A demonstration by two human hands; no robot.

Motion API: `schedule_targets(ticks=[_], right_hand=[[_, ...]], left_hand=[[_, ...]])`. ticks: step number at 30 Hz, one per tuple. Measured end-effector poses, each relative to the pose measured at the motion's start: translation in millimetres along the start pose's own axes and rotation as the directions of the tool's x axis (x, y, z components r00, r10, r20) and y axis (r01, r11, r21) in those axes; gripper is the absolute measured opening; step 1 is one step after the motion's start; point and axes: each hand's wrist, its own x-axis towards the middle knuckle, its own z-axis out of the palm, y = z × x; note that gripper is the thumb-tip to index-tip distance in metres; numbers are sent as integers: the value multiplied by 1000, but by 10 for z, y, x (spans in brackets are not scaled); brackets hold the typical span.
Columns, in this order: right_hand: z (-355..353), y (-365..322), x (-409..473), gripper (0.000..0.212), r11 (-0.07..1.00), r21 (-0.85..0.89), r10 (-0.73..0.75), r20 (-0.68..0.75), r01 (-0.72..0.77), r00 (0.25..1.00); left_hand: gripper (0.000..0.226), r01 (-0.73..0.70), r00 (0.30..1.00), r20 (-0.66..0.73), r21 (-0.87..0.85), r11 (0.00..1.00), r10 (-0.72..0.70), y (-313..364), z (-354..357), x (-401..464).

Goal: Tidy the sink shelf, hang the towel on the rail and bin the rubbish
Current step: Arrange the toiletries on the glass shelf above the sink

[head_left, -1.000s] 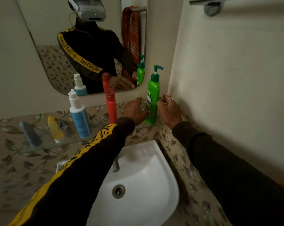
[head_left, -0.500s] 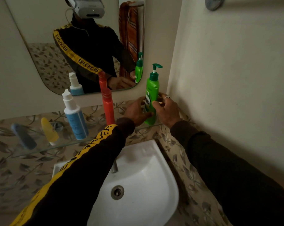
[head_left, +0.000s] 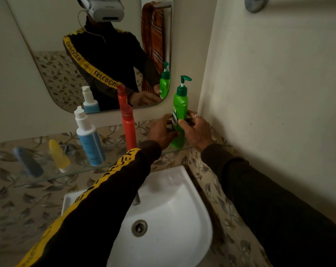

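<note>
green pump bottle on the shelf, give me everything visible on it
The green pump bottle looks like glossy plastic, with a darker green pump head, white stem and a partly hidden label. It stands about upright at the right end of the glass shelf, close to the wall corner. The left hand and right hand both hold its lower body. Its reflection shows in the mirror.

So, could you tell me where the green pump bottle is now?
Head view: green pump bottle stands at the glass shelf's right end, by the corner wall, between both hands.
</note>
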Motion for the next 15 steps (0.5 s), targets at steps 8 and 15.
schedule_targets(ticks=[8,15], right_hand=[[68,-83,-42,40,1000,17,0,25,-1,1000],[165,-185,-100,45,999,16,33,60,-34,998]], left_hand=[[70,-11,999,-51,-7,1000,11,6,-67,-91],[70,-4,997,-75,50,999,8,21,-194,-190]])
